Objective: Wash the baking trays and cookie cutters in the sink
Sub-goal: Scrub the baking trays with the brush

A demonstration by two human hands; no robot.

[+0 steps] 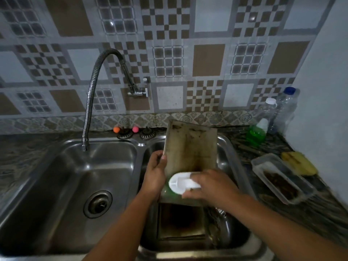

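Baking tray [190, 147], flat stained metal, scrubbed with white brush [183, 182].

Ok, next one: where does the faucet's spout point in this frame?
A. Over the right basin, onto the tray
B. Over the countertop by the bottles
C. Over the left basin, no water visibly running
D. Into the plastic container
C: the flexible faucet ends above the left basin, with no stream visible, while the left hand holds the baking tray over the right basin.
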